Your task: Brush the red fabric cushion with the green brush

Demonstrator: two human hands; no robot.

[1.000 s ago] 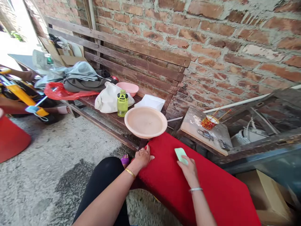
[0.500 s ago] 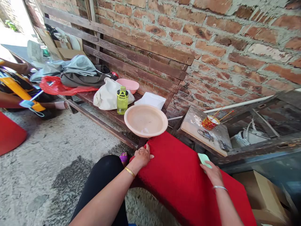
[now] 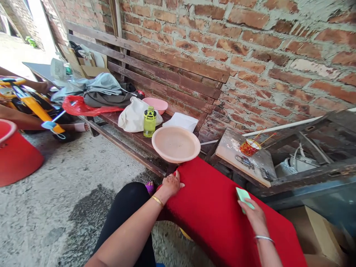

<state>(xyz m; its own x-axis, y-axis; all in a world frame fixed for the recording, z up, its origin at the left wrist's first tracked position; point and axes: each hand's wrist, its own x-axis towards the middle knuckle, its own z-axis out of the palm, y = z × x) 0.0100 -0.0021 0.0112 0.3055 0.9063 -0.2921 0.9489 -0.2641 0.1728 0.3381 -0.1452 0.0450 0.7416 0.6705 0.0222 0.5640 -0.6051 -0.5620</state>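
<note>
My left hand (image 3: pixel 171 184) lies on the far-left edge of a red cloth-covered surface (image 3: pixel 205 207), thumb and forefinger stretched apart; its other fingers are partly hidden. In my right hand (image 3: pixel 254 213) is a pale green block (image 3: pixel 243 196), small and rectangular, held between thumb and fingers on the right part of the red cloth. Its exact kind is not clear. Just beyond my left hand, a round beige basin (image 3: pixel 176 144) with water in it stands where the bench meets the cloth.
A wooden bench (image 3: pixel 133 139) bears a green bottle (image 3: pixel 149 124), a white bag (image 3: pixel 130 116) and a pink basin (image 3: pixel 158 104). To the right, a small board (image 3: pixel 233 142) holds a padlock (image 3: pixel 244 160) and a red cup (image 3: pixel 249 148). A red bucket (image 3: pixel 19 159) stands left, near another person's leg.
The view has shifted slightly left. My right hand has turned the green block a little and moved it slightly toward me. My left hand keeps its place on the cloth.
</note>
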